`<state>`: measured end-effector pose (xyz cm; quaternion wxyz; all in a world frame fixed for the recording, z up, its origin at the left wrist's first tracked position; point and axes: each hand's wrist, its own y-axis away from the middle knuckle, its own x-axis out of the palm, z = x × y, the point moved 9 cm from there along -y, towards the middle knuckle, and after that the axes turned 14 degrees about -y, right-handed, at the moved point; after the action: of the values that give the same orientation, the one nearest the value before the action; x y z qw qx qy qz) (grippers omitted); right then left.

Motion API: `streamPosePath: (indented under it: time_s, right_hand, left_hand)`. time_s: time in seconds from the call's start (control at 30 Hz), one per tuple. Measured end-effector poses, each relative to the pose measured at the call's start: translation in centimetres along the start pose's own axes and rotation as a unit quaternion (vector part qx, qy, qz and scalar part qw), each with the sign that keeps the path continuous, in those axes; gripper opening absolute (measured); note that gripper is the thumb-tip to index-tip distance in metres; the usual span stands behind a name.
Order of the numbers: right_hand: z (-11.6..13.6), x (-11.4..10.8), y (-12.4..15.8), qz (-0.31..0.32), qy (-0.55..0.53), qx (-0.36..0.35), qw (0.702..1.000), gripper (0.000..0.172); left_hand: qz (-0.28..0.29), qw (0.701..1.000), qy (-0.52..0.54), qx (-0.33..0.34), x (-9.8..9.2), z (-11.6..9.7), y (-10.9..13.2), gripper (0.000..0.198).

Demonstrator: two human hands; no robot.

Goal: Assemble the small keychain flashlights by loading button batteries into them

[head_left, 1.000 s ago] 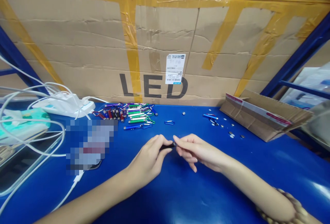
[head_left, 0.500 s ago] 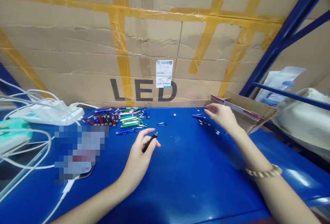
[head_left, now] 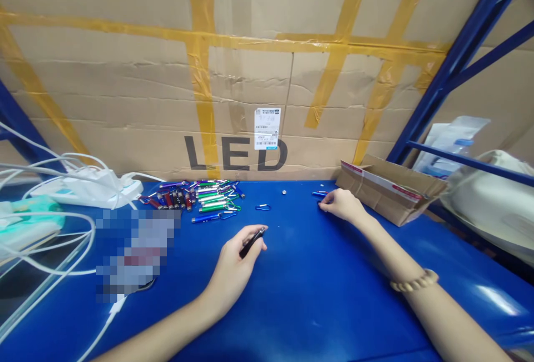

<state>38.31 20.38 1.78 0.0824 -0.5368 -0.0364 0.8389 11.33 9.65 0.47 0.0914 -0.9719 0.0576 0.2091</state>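
Observation:
My left hand is closed around a small black keychain flashlight, its metal end pointing up and right. Farther right, my right hand reaches down to the blue table. Its fingertips are pinched together over a small dark spot; whether something is between them is hidden. Just beyond those fingers lies a blue flashlight piece. A blue carabiner clip and a tiny round metal part lie between the hands, toward the back.
Several coloured keychain flashlights lie piled at the back left. Near them are a white power strip, cables and a blurred-out phone. An open cardboard box stands back right, beside the blue rack. A large taped carton walls the back.
My right hand has come down to the tabletop and left, its fingertips now beside the blue piece. My left hand still holds the black flashlight, fingers drawn closer. The camera view has tilted slightly.

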Motion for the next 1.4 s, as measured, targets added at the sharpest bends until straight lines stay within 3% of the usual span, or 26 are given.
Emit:
streamPosePath:
  time_s: [0.23,0.43,0.6,0.7,0.77,0.83,0.97,1.1,1.23,1.4]
  right_hand:
    - [1.7,1.0,0.5,0.014,-0.025,-0.031,0.999,0.012]
    - [1.9,1.1,0.3,0.022,-0.066,-0.054,0.996,0.011]
    - [4.8,1.3,1.4,0.067,-0.155,-0.101,0.981,0.016]
    - [8.3,1.9,3.6,0.135,-0.240,-0.135,0.952,0.028]
    - [11.3,2.3,5.9,0.205,-0.359,-0.174,0.894,0.035]
    - [13.6,2.6,8.0,0.254,-0.407,-0.204,0.854,0.034]
    - [15.6,3.8,10.9,0.319,-0.408,-0.225,0.825,0.030]
    - [15.9,4.1,11.4,0.314,-0.419,-0.228,0.821,0.024]
    - [16.2,3.5,11.4,0.274,-0.436,-0.250,0.820,0.025]
    - [16.9,2.0,12.5,0.159,-0.286,-0.384,0.863,0.028]
  left_hand:
    - [0.020,0.996,0.081,-0.031,0.8,1.2,-0.2,0.027]
    - [0.028,0.996,0.083,-0.028,1.2,1.8,-0.6,0.029]
    - [0.021,0.994,0.091,-0.051,1.0,1.6,-0.5,0.033]
    - [0.021,0.994,0.089,-0.064,0.8,1.5,-0.4,0.036]
    - [0.029,0.994,0.090,-0.063,0.8,1.4,-0.4,0.036]
    - [0.033,0.994,0.083,-0.056,0.7,1.3,-0.4,0.035]
    - [0.024,0.998,0.051,-0.022,0.2,0.6,-0.4,0.032]
    - [0.031,0.998,0.018,0.047,0.0,-1.0,-0.1,0.028]
    - [0.014,0.996,-0.031,0.077,-0.3,-1.3,0.0,0.022]
    - [-0.042,0.992,-0.094,0.071,-1.3,-1.1,-0.2,0.017]
